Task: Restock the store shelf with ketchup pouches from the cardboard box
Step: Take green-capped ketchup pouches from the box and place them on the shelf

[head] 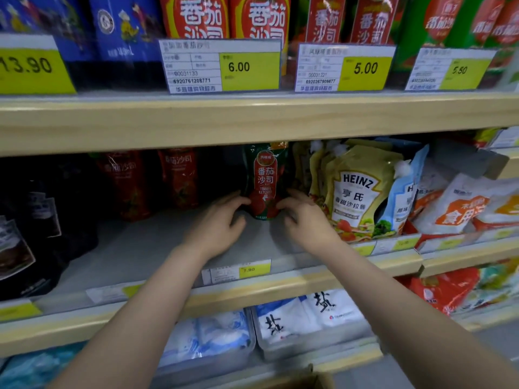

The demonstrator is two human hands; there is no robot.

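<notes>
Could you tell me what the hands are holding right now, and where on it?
Both hands, left and right, hold the ketchup pouch by its lower side edges.

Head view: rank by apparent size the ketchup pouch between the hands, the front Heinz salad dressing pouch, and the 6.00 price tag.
1. 6.00 price tag, though it sits nearer the camera, so unsure.
2. Heinz salad dressing pouch.
3. Ketchup pouch, standing further back between left hand and right hand.

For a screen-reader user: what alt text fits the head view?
Both hands, left hand and right hand, steady an upright ketchup pouch on the middle shelf, beside Heinz salad dressing pouches. Price tags line the shelf above.
</notes>
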